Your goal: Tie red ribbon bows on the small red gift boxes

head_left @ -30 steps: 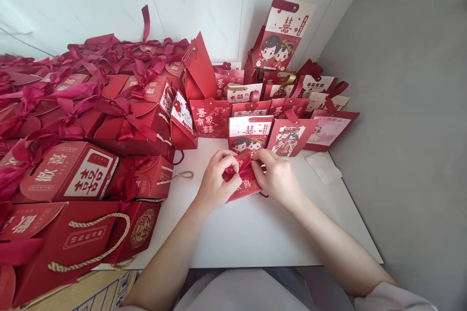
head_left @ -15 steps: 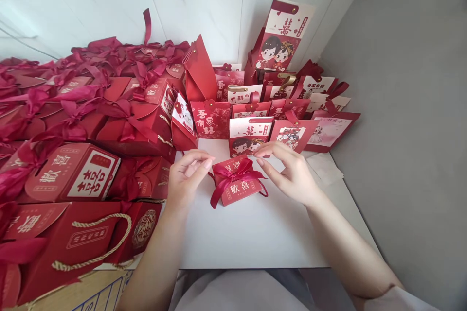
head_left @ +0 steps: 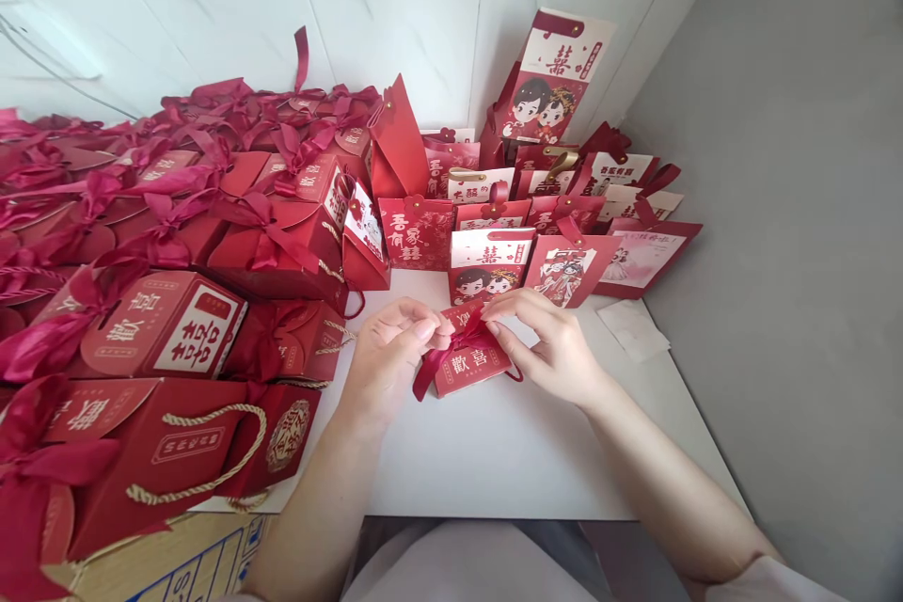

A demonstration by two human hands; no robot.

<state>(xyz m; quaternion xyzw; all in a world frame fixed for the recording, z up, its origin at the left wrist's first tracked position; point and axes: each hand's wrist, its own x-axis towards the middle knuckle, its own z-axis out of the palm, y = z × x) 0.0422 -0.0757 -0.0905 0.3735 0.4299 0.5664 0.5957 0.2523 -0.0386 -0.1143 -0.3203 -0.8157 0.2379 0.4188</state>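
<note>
A small red gift box [head_left: 471, 367] with gold characters stands on the white table [head_left: 494, 451], tied with a dark red ribbon bow [head_left: 462, 337]. My left hand [head_left: 391, 353] pinches the bow's left loop between thumb and fingers. The right hand [head_left: 554, 343] pinches the bow's right loop. A loose ribbon tail [head_left: 425, 374] hangs down the box's left side.
Many red gift boxes with ribbon bows [head_left: 162, 207] crowd the left. A large red box with a rope handle [head_left: 176, 451] sits front left. Red and white paper gift bags [head_left: 543, 216] stand along the back wall. A white paper scrap [head_left: 633, 329] lies right.
One second ago both hands gripped the ribbon on the box. Half a second ago they had let go and spread apart. Now both are back on the bow, pinching its loops.
</note>
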